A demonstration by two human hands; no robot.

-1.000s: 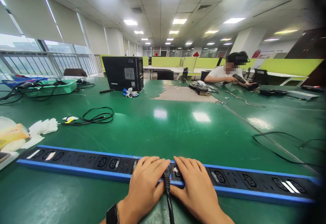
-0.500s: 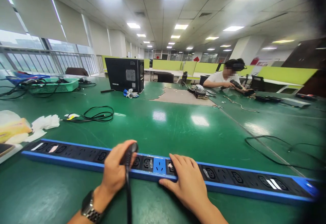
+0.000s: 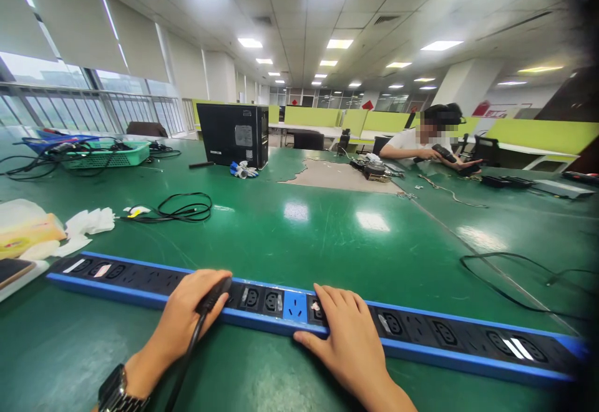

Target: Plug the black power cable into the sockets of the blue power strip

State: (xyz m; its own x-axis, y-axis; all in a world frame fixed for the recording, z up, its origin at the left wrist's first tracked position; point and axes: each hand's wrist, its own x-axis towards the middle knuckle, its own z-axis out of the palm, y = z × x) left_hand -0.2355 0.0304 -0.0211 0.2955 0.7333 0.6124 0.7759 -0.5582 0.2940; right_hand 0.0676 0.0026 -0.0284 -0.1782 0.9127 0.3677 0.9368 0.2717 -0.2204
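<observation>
A long blue-and-black power strip [image 3: 295,306] lies across the green table in front of me, its sockets facing up. My left hand [image 3: 185,306] is closed around a black power plug [image 3: 217,291], low over the strip's left half; whether the plug sits in a socket is hidden. From the plug a black cable [image 3: 186,362] runs down toward me. Right of the blue socket, my right hand [image 3: 350,337] grips the strip, thumb on the near side and fingers over the top to the far edge. The sockets under both hands are covered.
At the back stand a black computer case [image 3: 233,136] and blue-white gloves [image 3: 244,170]. A green basket [image 3: 110,157] with cables is back left. Coiled black cable [image 3: 185,208], white tissues [image 3: 91,221] and a phone [image 3: 16,273] lie left. A co-worker [image 3: 423,143] sits back right.
My left hand has moved left along the strip and lower, with the plug and its cable. My right hand stays on the strip. The view has shifted slightly.
</observation>
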